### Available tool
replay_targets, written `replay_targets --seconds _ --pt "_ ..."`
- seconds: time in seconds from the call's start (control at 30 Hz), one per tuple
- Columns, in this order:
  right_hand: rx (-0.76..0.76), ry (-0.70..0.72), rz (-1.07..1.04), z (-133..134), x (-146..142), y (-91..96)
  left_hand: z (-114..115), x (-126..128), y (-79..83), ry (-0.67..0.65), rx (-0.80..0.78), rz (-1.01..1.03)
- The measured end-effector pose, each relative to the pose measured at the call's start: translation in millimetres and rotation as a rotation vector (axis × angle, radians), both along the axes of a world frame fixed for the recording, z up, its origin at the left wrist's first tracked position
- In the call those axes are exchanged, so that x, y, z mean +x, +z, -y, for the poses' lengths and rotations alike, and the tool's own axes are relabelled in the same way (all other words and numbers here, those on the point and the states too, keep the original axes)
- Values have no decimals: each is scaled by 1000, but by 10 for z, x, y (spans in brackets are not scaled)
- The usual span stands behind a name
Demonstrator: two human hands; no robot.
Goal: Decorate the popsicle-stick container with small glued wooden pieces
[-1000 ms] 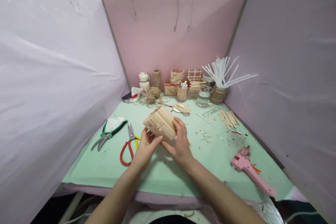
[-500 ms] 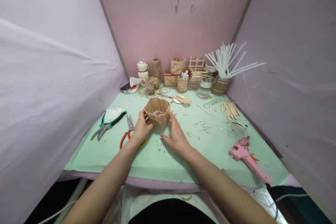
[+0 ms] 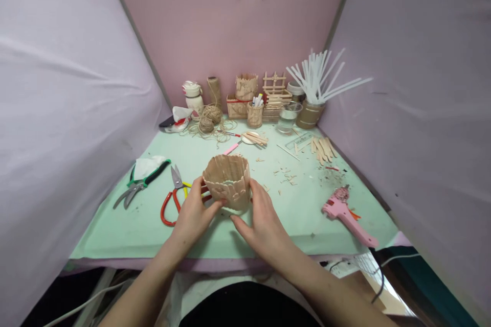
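A round cup made of wooden craft sticks (image 3: 227,180) stands upright with its open mouth up, just above the green table mat (image 3: 238,235). My left hand (image 3: 194,212) grips its left side and my right hand (image 3: 263,219) grips its right side and lower edge. Both hands have their fingers curled against the cup's wall.
Red-handled scissors (image 3: 173,199) and green-handled pliers (image 3: 141,184) lie to the left. A pink glue gun (image 3: 345,212) lies to the right, with loose craft sticks (image 3: 322,148) and wood scraps behind it. Twine, stick-built boxes, a water glass and a jar of white rods (image 3: 312,94) line the back wall.
The stick cup was lying tilted on its side in my hands; now it is turned upright, mouth up, and held closer to me. The camera has dipped down.
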State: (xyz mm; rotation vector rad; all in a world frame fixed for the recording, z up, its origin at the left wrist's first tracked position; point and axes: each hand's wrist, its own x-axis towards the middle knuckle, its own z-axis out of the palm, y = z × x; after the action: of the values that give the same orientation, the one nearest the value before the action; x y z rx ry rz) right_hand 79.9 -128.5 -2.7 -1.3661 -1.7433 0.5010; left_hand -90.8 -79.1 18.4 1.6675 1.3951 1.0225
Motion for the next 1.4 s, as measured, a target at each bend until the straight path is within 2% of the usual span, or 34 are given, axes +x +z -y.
replay_targets --seconds 0.17,0.43,0.6,0.77,0.87,1.0,1.1,1.17,1.23,1.33,1.37,1.4 --pt "-17 23 -19 -45 -26 -123 -103 -23 -128 -14 -19 37" --pt "16 29 -13 -259 -127 -279 -382 -96 -244 1 75 86" --pt "26 12 -6 -145 -137 -196 -274 -127 -221 21 120 39" --pt "-6 11 11 35 -117 -109 -111 -158 -208 23 51 -17" --pt "-35 35 1 -34 -120 -144 -176 -160 -229 20 27 2" --pt "-69 60 -23 -254 -141 -169 -399 -156 -233 0 51 24" --pt "-109 57 -30 -320 -135 -140 -472 -195 -199 -5 81 -51" --pt "-121 39 -21 -277 -99 -107 -412 -248 -162 54 128 -169" --pt "-90 15 -1 -186 -36 -64 -270 -300 -123 202 213 -282" --pt "-53 -7 43 -31 85 10 23 -304 -81 421 415 -334" --pt "-58 -7 61 14 124 34 119 -274 -73 422 479 -332" --pt "-68 -3 79 55 162 56 204 -228 -69 366 531 -312"
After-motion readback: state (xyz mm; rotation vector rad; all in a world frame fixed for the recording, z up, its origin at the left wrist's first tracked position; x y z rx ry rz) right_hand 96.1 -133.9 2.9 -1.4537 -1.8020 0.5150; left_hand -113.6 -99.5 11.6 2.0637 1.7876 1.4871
